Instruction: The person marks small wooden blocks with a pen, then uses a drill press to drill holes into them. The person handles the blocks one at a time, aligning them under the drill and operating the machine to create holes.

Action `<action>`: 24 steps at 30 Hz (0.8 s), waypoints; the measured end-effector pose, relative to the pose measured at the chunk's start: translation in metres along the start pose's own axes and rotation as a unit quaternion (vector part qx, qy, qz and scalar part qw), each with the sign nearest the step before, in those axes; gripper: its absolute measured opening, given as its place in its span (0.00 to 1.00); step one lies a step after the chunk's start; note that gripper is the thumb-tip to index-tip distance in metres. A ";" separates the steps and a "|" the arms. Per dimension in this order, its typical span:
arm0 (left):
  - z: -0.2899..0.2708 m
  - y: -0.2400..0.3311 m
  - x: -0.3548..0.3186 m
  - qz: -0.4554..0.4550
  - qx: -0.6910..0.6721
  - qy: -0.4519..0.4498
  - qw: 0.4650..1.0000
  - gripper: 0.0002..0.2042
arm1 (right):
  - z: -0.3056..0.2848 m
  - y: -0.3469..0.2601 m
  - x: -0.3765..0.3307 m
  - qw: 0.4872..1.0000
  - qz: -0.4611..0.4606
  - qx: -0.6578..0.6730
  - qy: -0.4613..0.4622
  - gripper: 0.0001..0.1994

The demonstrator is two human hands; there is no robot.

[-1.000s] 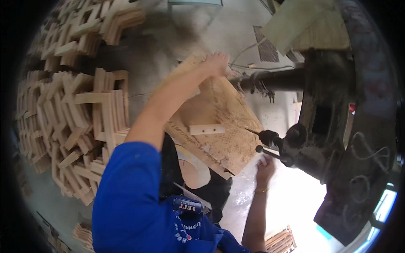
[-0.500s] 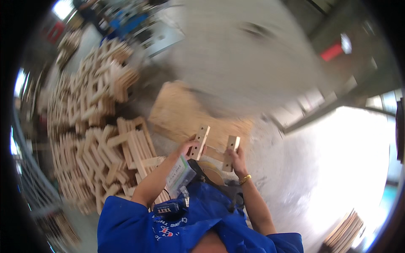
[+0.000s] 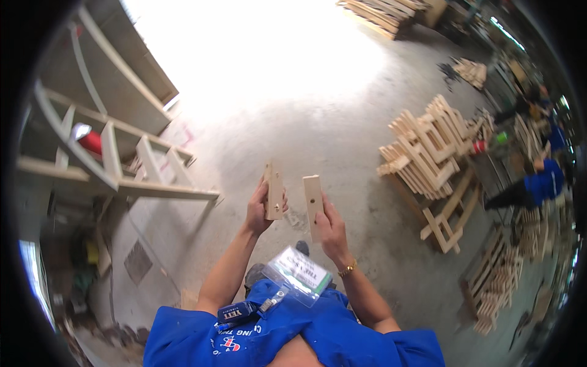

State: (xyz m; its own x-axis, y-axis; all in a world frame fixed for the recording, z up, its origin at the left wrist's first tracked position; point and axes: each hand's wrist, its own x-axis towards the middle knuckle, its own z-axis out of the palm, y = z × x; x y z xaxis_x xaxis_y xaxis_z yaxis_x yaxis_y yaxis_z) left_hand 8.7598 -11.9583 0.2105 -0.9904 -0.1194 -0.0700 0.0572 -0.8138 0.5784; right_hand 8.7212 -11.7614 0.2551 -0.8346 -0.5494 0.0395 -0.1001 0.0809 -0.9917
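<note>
My left hand (image 3: 262, 211) grips a short pale wooden block (image 3: 273, 191) and holds it upright in front of me. Beside it, my right hand (image 3: 333, 227) holds a second pale wooden block (image 3: 313, 200), also upright, with small holes in its face. The two blocks are a little apart and do not touch. Both hands are raised over the grey concrete floor (image 3: 306, 110). A clear badge holder (image 3: 298, 274) hangs on my blue shirt below them.
A wooden frame structure (image 3: 116, 165) stands at the left with a red cylinder (image 3: 92, 142) in it. Stacks of wooden frame parts (image 3: 428, 153) sit on a pallet at the right, more stacks (image 3: 495, 275) beyond. People in blue (image 3: 538, 183) work at the far right.
My view has swung away from the chipboard sheets and block stacks to open floor. Both hands have lifted one wooden block each and brought them up in front of me.
</note>
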 end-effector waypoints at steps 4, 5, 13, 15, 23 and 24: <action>0.066 -0.059 0.091 -0.073 0.128 0.093 0.985 0.19 | -0.067 0.002 0.045 0.917 -0.227 -0.306 0.121 0.23; 0.090 -0.072 0.099 -0.124 0.177 0.024 0.976 0.21 | -0.094 0.008 0.063 0.896 -0.219 -0.351 0.163 0.22; 0.079 -0.012 0.231 -0.196 0.028 -0.143 0.970 0.19 | -0.084 -0.036 0.120 0.897 -0.222 -0.374 0.084 0.24; 0.114 -0.018 0.250 -0.255 0.104 -0.144 0.951 0.18 | -0.140 -0.044 0.144 0.815 -0.228 -0.492 0.208 0.21; 0.138 -0.047 0.316 -0.376 0.066 -0.262 0.886 0.20 | -0.197 -0.057 0.164 0.822 -0.106 -0.423 0.368 0.22; 0.150 -0.060 0.315 -0.384 0.071 -0.259 0.883 0.20 | -0.203 -0.041 0.149 0.817 -0.133 -0.452 0.334 0.21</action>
State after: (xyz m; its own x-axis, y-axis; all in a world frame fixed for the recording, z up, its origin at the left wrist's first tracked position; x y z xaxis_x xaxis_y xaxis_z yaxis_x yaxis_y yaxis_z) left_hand 8.4258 -11.8615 0.2752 -0.6568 0.7434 -0.1262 -0.6370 -0.4575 0.6204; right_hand 8.4912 -11.6779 0.3266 -0.7974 -0.0965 0.5957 -0.4333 0.7786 -0.4538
